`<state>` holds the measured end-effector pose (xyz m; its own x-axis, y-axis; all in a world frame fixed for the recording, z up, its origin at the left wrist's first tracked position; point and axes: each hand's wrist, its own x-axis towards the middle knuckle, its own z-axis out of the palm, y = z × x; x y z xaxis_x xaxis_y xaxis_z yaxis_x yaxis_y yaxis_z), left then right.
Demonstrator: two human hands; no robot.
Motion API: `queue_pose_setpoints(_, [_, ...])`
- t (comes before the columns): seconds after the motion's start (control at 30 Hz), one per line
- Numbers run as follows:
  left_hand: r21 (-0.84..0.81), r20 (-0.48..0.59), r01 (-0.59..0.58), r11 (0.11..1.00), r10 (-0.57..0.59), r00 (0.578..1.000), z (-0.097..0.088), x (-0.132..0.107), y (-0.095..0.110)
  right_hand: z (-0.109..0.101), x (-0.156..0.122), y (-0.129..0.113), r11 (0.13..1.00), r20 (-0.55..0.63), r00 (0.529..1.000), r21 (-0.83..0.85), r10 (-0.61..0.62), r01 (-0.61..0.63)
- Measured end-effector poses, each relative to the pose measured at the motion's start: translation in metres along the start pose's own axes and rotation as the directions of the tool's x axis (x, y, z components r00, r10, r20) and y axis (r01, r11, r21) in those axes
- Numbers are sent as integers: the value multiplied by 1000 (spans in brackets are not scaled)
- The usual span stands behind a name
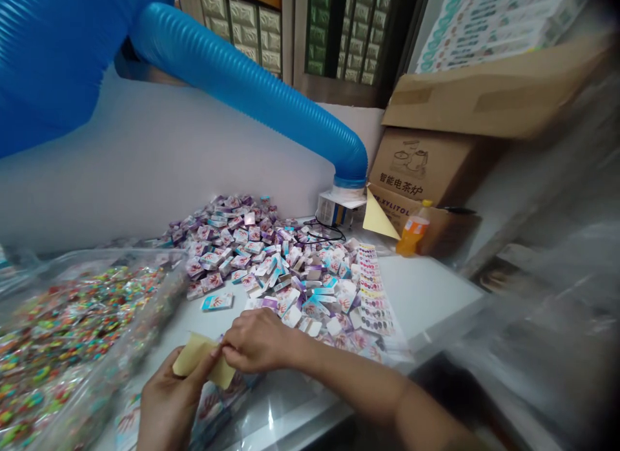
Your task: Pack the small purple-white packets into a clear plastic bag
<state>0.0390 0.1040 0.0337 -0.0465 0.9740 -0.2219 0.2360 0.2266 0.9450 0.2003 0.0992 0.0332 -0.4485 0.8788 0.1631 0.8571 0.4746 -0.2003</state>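
My left hand [167, 396] is closed on a small pale yellow sheet of paper [194, 354], thumb across its front. At the paper's right edge my right hand [259, 341] has its fingers pinched together; the fingertips are partly hidden. Just past the hands, a small white and blue box [217, 302] lies flat on the white table [426, 289]. Behind it spreads a big heap of small printed boxes [252, 234], purple, white and blue, some with open flaps. More printed boxes [210, 402] lie below the hands, partly covered.
A clear plastic bin [165, 309] with colourful wrapped pieces stands on the left. Sticker sheets [372, 286] lie right of the heap. A blue hose [256, 92] runs down to a white fitting at the back. Cardboard boxes [416, 167] and an orange drink bottle [413, 234] stand back right.
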Motion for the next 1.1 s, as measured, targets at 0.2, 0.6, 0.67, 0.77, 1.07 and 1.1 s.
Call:
queue_pose_setpoints(0.2, [-13, 34, -31, 999, 31, 999, 1, -1, 5, 0, 2, -2, 999, -14, 999, 34, 41, -40])
queue_pose_setpoints(0.6, [-89, 53, 26, 996, -22, 998, -1, 6, -7, 3, -2, 7, 931, 17, 993, 345, 118, -117])
queue_pose_setpoints(0.67, [-110, 71, 41, 993, -33, 997, -1, 7, -6, 3, -3, 9, 904, 43, 991, 407, 124, -130])
queue_pose_setpoints(0.77, [-117, 120, 24, 993, -10, 993, -4, 8, -6, 1, -4, 13, 832, 61, 989, 536, 133, -145])
queue_pose_setpoints(1.07, [-159, 233, 66, 985, -27, 972, -4, 6, 2, 7, -3, 19, 623, 157, 969, 744, 189, -242])
queue_pose_setpoints(1.1, [-173, 240, 78, 982, -35, 970, -4, 6, 3, 7, -3, 18, 634, 149, 970, 735, 195, -240])
